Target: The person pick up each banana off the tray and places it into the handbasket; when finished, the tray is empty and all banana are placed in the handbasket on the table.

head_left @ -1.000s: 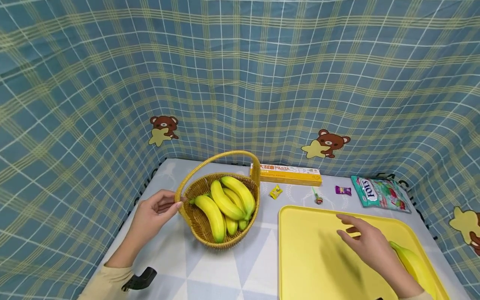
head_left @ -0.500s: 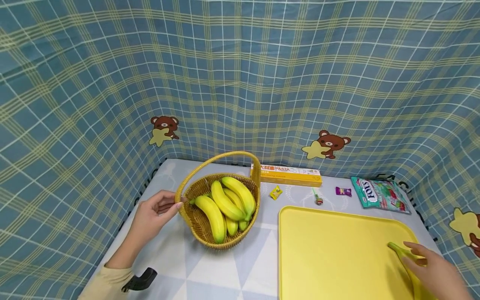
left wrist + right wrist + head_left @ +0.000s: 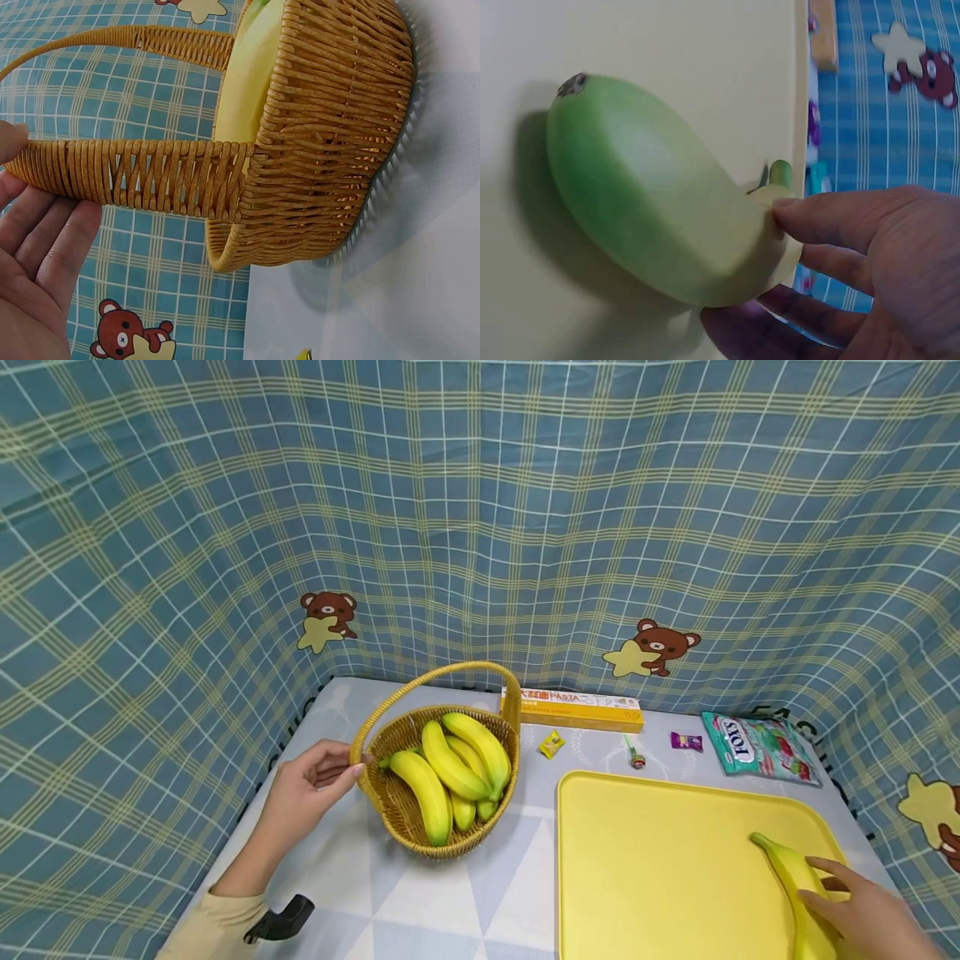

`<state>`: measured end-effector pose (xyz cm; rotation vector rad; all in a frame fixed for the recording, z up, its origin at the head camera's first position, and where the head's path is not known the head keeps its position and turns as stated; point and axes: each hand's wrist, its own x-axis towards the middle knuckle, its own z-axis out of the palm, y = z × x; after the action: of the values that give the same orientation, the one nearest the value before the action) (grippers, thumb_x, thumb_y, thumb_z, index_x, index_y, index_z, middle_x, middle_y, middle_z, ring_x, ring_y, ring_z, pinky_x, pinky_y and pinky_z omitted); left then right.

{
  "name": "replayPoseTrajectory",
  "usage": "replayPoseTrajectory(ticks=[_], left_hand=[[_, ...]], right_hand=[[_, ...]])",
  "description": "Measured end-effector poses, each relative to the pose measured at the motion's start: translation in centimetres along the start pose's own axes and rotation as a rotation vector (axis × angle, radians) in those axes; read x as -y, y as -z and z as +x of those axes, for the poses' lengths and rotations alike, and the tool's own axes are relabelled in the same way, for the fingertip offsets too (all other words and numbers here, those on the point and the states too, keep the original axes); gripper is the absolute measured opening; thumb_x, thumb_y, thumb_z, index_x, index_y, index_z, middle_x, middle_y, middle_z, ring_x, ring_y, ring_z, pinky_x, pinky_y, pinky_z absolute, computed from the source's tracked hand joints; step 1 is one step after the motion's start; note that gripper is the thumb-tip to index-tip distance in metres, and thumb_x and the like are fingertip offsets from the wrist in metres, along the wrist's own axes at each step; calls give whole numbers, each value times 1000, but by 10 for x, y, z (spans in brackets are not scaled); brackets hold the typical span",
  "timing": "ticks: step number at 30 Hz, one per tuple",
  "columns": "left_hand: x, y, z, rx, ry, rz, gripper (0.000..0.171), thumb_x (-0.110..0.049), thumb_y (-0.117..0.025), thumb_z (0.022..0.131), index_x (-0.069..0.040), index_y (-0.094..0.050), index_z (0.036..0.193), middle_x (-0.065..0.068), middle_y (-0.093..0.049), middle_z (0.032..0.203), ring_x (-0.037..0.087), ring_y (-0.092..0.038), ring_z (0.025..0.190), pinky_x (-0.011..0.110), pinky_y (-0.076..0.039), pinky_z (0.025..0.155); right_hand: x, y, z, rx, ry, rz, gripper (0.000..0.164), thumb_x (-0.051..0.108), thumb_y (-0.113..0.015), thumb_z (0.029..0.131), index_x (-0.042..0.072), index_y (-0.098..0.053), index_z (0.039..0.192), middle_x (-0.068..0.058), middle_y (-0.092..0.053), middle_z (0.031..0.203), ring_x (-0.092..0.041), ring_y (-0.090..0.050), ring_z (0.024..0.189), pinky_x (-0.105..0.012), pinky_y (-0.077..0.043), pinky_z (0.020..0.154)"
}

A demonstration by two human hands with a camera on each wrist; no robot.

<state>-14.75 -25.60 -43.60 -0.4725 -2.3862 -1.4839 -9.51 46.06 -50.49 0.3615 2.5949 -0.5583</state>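
My left hand (image 3: 303, 789) pinches the left side of a wicker basket's (image 3: 322, 142) arched handle (image 3: 135, 176) between thumb and fingers. Several yellow bananas (image 3: 450, 768) with green tips lie inside the basket, which stands on the table. At the right, my right hand (image 3: 862, 910) grips a banana (image 3: 786, 865) over the right side of a yellow tray (image 3: 652, 860). Seen from the right wrist, the thumb presses on one side of this banana (image 3: 652, 187) and the fingers reach round the other. Its green end points away from the hand and casts a shadow on the tray.
Behind the basket lies a pasta box (image 3: 577, 710). A yellow wrapped candy (image 3: 552, 744), a small lollipop (image 3: 636, 756), a purple candy (image 3: 686, 742) and a teal FOX'S bag (image 3: 761, 749) lie beyond the tray. A plaid curtain (image 3: 465, 527) surrounds the table (image 3: 442, 902).
My right hand has moved right and toward me from above the tray's middle and taken hold of the banana, which has shifted slightly left. My left hand stays on the basket handle.
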Motion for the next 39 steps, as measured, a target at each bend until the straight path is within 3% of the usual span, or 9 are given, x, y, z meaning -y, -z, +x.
replayPoseTrajectory(ticks=[5,14,24,32,39], left_hand=[[1,0,0,-1,-1,4,14,-4,-71,96,-8,-69,109,8,-76,107,16,-74,95,21,-60,81],[2,0,0,5,23,11,15,-7,-70,97,-1,-68,111,6,-77,106,22,-75,96,21,-60,82],[1,0,0,1,17,22,12,-8,-71,97,-10,-70,109,6,-77,106,21,-75,95,21,-60,81],[0,-1,-1,2,17,0,13,-8,-71,97,-10,-69,109,4,-77,107,24,-74,96,22,-60,82],[-1,0,-1,0,9,-2,14,-7,-71,97,-11,-69,110,4,-77,108,18,-74,96,21,-60,81]], right_hand=[[42,-10,5,-29,130,-4,99,65,-70,86,-11,-43,142,-36,-61,116,-47,-64,97,-56,-55,79],[112,-32,11,-86,256,49,81,53,-71,92,-2,-47,146,-29,-65,119,-43,-67,102,-58,-55,84],[139,-41,10,-116,293,85,73,44,-77,90,4,-51,144,-14,-67,111,-32,-68,96,-51,-56,80],[158,-40,0,-112,372,167,67,36,-75,94,7,-49,148,-15,-62,121,-24,-67,96,-36,-54,72],[201,-31,-12,-127,511,202,61,29,-75,94,13,-52,148,-16,-61,126,-26,-66,101,-43,-57,80]])
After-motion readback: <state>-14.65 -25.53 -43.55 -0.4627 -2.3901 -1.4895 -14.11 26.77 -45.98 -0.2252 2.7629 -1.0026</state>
